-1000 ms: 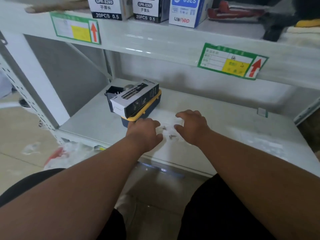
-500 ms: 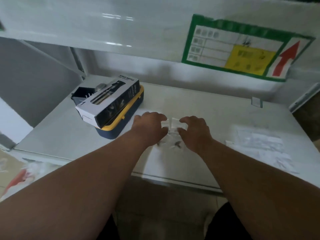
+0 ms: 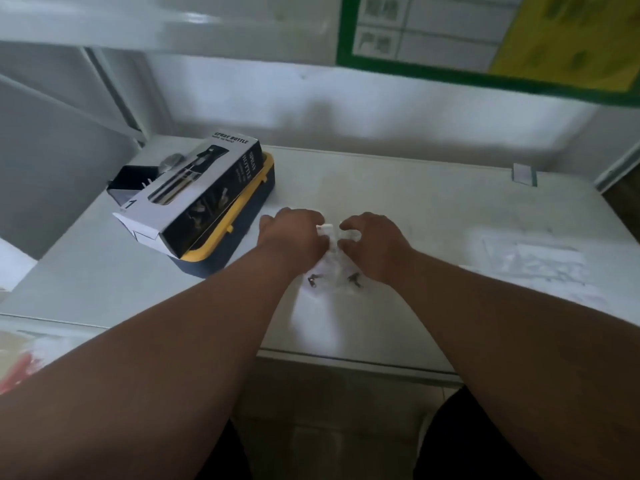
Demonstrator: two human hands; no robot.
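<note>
White shelf under an upper deck carrying a green-edged label: at left, a printed "SPRAY BOTTLE" box lies on top of a closed yellow-and-navy case, with an open black tray just behind it, contents unclear. Flat clear wrappers lie well apart at right. Near the front edge, the left hand and right hand each pinch, fingers curled, the top of a clear bag between them; dark screws sit in its bottom, below both grips, against the shelf.
</note>
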